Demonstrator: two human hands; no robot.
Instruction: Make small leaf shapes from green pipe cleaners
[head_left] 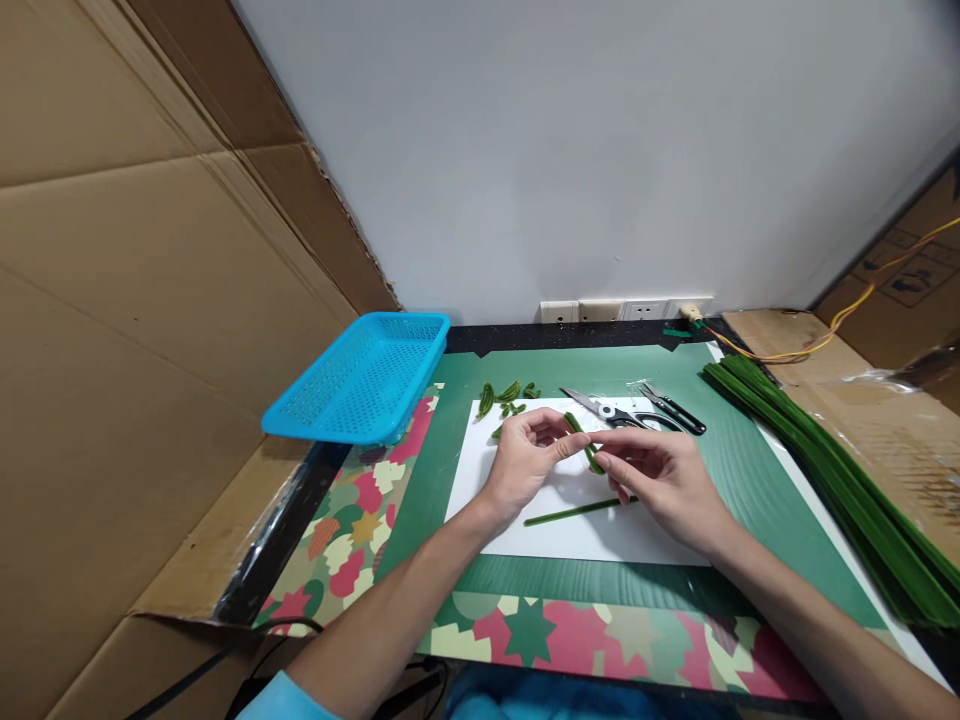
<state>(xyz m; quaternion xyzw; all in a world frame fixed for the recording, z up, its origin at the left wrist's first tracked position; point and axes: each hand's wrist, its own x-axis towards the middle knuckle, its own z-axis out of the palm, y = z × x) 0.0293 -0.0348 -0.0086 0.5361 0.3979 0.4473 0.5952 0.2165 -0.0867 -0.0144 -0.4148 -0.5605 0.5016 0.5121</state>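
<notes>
Between my two hands is a short folded green pipe cleaner [591, 458], held over a white sheet [517, 541]. My left hand [529, 452] pinches its upper part between thumb and fingers. With thumb and forefinger, my right hand [660, 478] grips the lower end. Below them a straight green pipe cleaner [570, 514] lies on the sheet, one end hidden by my right hand. Several small looped green leaf shapes [508, 392] rest beyond my left hand. Scissors [600, 404] lie with blades parted behind my hands, beside small black-handled snips [679, 408].
A blue plastic basket [360, 425] stands at the back left. On the right lies a thick bundle of green pipe cleaners [825, 480]. Wall sockets [600, 312] with a plug and yellow cable run along the back. Cardboard [112, 300] walls in the left side.
</notes>
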